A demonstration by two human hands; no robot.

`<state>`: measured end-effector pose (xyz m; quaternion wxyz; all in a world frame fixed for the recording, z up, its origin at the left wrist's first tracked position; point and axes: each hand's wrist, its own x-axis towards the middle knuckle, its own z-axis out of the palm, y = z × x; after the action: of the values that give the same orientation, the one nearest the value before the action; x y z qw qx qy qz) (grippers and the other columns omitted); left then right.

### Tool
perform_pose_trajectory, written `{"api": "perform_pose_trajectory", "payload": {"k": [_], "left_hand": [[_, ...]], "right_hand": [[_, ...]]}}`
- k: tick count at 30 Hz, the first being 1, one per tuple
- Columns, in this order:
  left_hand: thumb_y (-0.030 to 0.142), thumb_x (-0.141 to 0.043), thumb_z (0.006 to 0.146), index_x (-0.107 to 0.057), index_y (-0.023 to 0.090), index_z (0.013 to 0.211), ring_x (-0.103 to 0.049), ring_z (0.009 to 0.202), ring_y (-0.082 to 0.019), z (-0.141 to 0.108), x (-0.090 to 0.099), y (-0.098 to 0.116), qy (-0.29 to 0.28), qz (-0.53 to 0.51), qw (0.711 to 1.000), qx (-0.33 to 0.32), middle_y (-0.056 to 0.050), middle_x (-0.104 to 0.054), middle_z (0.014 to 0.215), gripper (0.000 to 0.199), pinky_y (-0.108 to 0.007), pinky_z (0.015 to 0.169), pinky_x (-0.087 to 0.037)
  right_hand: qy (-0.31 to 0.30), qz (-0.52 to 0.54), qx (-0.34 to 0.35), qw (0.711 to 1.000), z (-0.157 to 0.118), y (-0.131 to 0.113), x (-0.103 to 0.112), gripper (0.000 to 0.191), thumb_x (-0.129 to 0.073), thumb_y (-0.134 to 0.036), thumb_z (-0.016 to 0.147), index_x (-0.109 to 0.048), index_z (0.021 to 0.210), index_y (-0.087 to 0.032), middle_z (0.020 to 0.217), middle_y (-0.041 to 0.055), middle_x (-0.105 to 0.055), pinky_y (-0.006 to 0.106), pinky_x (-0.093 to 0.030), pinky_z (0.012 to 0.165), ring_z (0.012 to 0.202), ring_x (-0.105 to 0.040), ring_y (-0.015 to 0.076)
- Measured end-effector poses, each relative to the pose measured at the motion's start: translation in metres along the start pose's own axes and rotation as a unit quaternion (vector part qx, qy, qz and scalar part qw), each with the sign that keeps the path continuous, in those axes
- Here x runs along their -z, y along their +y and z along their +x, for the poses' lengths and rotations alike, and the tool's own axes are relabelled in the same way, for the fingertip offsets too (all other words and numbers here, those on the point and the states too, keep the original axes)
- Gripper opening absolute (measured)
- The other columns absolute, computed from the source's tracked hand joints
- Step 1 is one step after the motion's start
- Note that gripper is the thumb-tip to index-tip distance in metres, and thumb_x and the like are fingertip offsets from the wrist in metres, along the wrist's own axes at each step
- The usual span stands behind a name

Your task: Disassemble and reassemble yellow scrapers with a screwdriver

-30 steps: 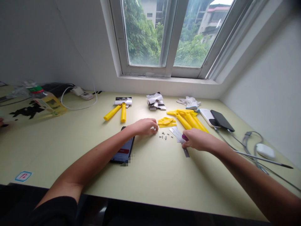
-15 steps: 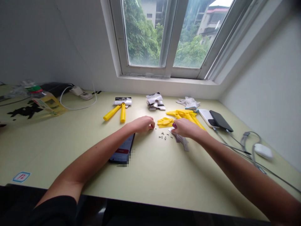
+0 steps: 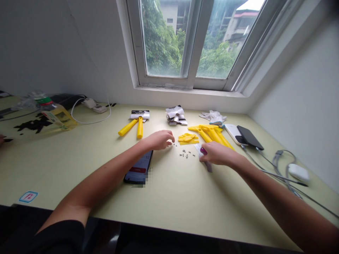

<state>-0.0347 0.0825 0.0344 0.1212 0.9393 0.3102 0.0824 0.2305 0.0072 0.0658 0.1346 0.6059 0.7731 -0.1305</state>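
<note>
My left hand [image 3: 161, 140] is above the table with thumb and forefinger apart, holding nothing I can see. Tiny metal nuts [image 3: 175, 144] lie by its fingertips. To their right, several small screws [image 3: 186, 153] are scattered. My right hand [image 3: 216, 153] has its fingers closed over flat grey strips [image 3: 209, 167], which it partly hides. A shiny purple spot shows at its thumb; I cannot tell whether it is a fingernail. Flat yellow plastic pieces [image 3: 188, 138] lie between the hands, farther back. Yellow handles with wide heads [image 3: 209, 131] are piled behind my right hand.
A phone [image 3: 137, 168] lies under my left forearm. Two yellow handles [image 3: 134, 127], crumpled packaging [image 3: 176, 115] and white gloves [image 3: 213, 116] are at the back. A power bank [image 3: 234, 134], dark phone [image 3: 250, 137] and cables [image 3: 280, 173] lie right; a bottle [image 3: 59, 117] lies left.
My left thumb and forefinger have spread apart, and more nuts show beneath them. My right hand has moved a little right and toward me, over the grey strips.
</note>
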Motion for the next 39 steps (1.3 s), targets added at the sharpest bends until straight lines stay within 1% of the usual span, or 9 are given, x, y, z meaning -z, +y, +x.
{"api": "perform_pose_trajectory", "payload": {"k": [7, 13, 19, 26, 29, 33, 35, 37, 39], "left_hand": [[0.023, -0.056, 0.091, -0.071, 0.022, 0.108, -0.062, 0.102, -0.02, -0.008, -0.008, 0.026, -0.004, 0.031, 0.997, -0.065, -0.007, -0.067, 0.114, 0.023, -0.028, 0.083, -0.048], [0.021, -0.056, 0.09, -0.071, 0.024, 0.112, -0.061, 0.105, -0.02, 0.002, -0.005, 0.009, 0.005, 0.047, 0.998, -0.041, -0.006, -0.067, 0.117, 0.027, -0.029, 0.087, -0.047], [-0.005, -0.049, 0.074, -0.073, 0.026, 0.109, -0.058, 0.112, -0.018, 0.004, -0.004, 0.0, -0.029, 0.027, 0.996, -0.083, -0.001, -0.069, 0.118, 0.053, -0.026, 0.095, -0.044], [0.0, -0.045, 0.08, -0.073, 0.022, 0.109, -0.058, 0.113, -0.019, -0.006, 0.009, -0.004, -0.001, 0.005, 1.0, -0.023, -0.004, -0.067, 0.12, 0.046, -0.027, 0.096, -0.046], [0.006, -0.042, 0.088, -0.071, 0.021, 0.112, -0.059, 0.113, -0.017, -0.032, 0.025, -0.009, 0.041, -0.029, 0.999, 0.004, -0.006, -0.065, 0.124, 0.04, -0.027, 0.098, -0.045], [0.023, -0.042, 0.096, -0.069, 0.022, 0.112, -0.061, 0.109, -0.018, -0.092, 0.038, -0.005, 0.09, -0.038, 0.991, 0.089, -0.006, -0.064, 0.124, 0.032, -0.028, 0.096, -0.047], [0.036, -0.042, 0.097, -0.067, 0.022, 0.116, -0.063, 0.104, -0.02, -0.125, 0.035, 0.007, 0.118, -0.012, 0.978, 0.173, -0.007, -0.063, 0.122, 0.034, -0.03, 0.093, -0.05], [0.049, -0.044, 0.095, -0.059, 0.025, 0.129, -0.066, 0.093, -0.021, -0.152, 0.027, 0.022, 0.107, 0.017, 0.963, 0.247, -0.008, -0.06, 0.128, 0.045, -0.033, 0.086, -0.053], [0.056, -0.044, 0.093, -0.056, 0.026, 0.134, -0.065, 0.099, -0.023, -0.168, 0.021, 0.029, 0.092, 0.045, 0.954, 0.283, -0.008, -0.056, 0.133, 0.052, -0.034, 0.087, -0.052]], "right_hand": [[-0.002, 0.001, -0.012, 1.0, -0.007, 0.008, -0.008, 0.019, -0.06, -0.035, 0.082, -0.063, 0.083, -0.017, 0.083, 0.01, -0.062, 0.03, -0.032, 0.056, 0.07, -0.053, 0.0199], [0.023, -0.008, -0.025, 0.999, -0.01, 0.003, -0.007, 0.02, -0.059, -0.034, 0.085, -0.064, 0.091, -0.015, 0.087, 0.012, -0.063, 0.031, -0.033, 0.06, 0.077, -0.056, 0.023], [0.041, -0.012, -0.028, 0.999, -0.008, -0.002, -0.008, 0.012, -0.057, -0.027, 0.085, -0.061, 0.088, -0.016, 0.093, 0.0123, -0.066, 0.03, -0.031, 0.059, 0.08, -0.058, 0.0233], [0.079, -0.014, -0.008, 0.997, -0.005, -0.002, -0.016, 0.013, -0.054, -0.029, 0.087, -0.059, 0.087, -0.017, 0.094, 0.0129, -0.067, 0.032, -0.033, 0.062, 0.085, -0.061, 0.026], [0.091, -0.011, -0.004, 0.996, -0.008, -0.001, -0.022, 0.017, -0.05, -0.032, 0.09, -0.058, 0.085, -0.017, 0.089, 0.0124, -0.067, 0.032, -0.032, 0.06, 0.081, -0.06, 0.0247], [0.103, 0.002, -0.007, 0.995, -0.013, -0.002, -0.025, 0.017, -0.047, -0.03, 0.091, -0.055, 0.082, -0.018, 0.083, 0.0097, -0.065, 0.031, -0.029, 0.057, 0.072, -0.057, 0.0209], [0.114, 0.008, -0.008, 0.993, -0.015, -0.006, -0.019, 0.019, -0.045, -0.029, 0.092, -0.053, 0.08, -0.018, 0.08, 0.0084, -0.064, 0.031, -0.028, 0.056, 0.069, -0.056, 0.0193], [0.139, 0.008, -0.002, 0.99, -0.017, -0.012, -0.008, 0.022, -0.043, -0.029, 0.093, -0.051, 0.076, -0.018, 0.078, 0.0073, -0.063, 0.03, -0.026, 0.055, 0.067, -0.054, 0.0176], [0.177, 0.0, 0.009, 0.984, -0.019, -0.02, 0.006, 0.024, -0.042, -0.03, 0.094, -0.05, 0.075, -0.018, 0.074, 0.0058, -0.062, 0.029, -0.023, 0.054, 0.063, -0.051, 0.0157]]}}
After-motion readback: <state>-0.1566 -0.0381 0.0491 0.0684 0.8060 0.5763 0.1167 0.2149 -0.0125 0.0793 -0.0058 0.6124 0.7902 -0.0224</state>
